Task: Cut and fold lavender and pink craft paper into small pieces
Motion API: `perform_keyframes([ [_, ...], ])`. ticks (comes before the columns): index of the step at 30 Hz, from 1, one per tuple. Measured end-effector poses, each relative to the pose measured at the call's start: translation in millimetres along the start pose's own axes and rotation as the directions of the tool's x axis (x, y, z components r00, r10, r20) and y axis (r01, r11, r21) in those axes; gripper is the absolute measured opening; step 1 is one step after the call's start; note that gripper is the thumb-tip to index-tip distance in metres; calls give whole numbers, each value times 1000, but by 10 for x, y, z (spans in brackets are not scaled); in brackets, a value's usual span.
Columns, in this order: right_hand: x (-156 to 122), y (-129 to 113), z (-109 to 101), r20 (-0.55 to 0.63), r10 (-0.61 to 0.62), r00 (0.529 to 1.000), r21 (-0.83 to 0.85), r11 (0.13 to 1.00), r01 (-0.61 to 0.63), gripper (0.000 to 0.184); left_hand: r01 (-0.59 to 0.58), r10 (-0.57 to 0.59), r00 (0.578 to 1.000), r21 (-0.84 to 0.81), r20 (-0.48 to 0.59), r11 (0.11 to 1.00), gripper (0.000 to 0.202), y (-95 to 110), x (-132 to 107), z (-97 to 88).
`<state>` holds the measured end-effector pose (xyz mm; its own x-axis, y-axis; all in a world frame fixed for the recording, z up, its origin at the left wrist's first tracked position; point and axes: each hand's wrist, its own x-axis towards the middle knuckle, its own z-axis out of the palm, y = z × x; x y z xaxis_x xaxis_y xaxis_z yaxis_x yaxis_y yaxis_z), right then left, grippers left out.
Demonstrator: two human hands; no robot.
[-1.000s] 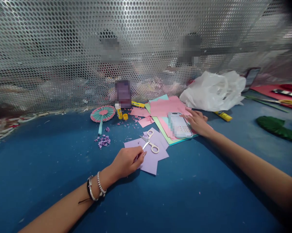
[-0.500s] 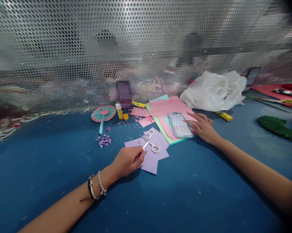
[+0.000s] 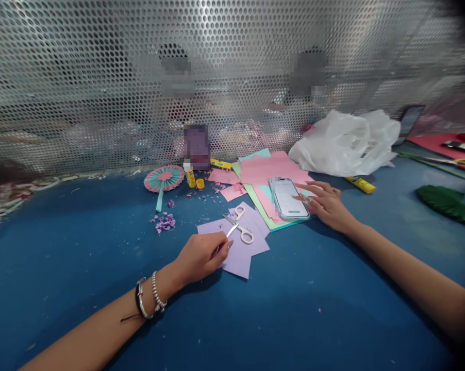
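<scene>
My left hand [image 3: 205,252] rests curled over the lower left of several lilac paper pieces [image 3: 238,263], its fingers drawn together; whatever they may hold is hidden. White-handled scissors [image 3: 247,235] lie spread on that paper, one blade reaching toward my fingertips. A phone [image 3: 288,198] lies face up with a lit, pale screen on stacked pink, green and blue paper [image 3: 271,167]. From the right, my right hand [image 3: 329,205] reaches over the phone's edge, fingers apart, one fingertip at the screen.
A pink-and-teal paper fan [image 3: 164,179] lies left of a glue stick [image 3: 189,175] and its yellow cap [image 3: 200,183]. Purple scraps [image 3: 165,222] sit below. A white plastic bag [image 3: 344,144], yellow tube [image 3: 362,184] and dark green bundle [image 3: 449,203] are rightward. Perforated metal [image 3: 120,103] walls the back.
The phone's screen has changed from rows of small coloured items to a mostly plain page with a small mark near the bottom. Both hands stay nearly in place; the view shifts slightly.
</scene>
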<state>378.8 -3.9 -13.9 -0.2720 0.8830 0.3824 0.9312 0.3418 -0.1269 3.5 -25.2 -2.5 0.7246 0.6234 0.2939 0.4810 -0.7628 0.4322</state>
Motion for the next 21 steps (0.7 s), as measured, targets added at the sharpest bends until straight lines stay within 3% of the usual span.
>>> perform_keyframes([
  [8, -36, -45, -46, -121, -54, 991, 19, 998, 57, 38, -23, 23, 1000, 7, -3, 1000, 28, -2, -11, -1],
  [16, -94, -58, -93, -28, -199, 980, 38, 979, 200, 33, -30, 30, 1000, 13, -4, 999, 29, -9, -1, 5],
  [21, -96, -63, -105, -120, -136, 983, 101, 984, 149, 36, -20, 20, 1000, 10, 2, 1000, 29, -3, -6, 5],
])
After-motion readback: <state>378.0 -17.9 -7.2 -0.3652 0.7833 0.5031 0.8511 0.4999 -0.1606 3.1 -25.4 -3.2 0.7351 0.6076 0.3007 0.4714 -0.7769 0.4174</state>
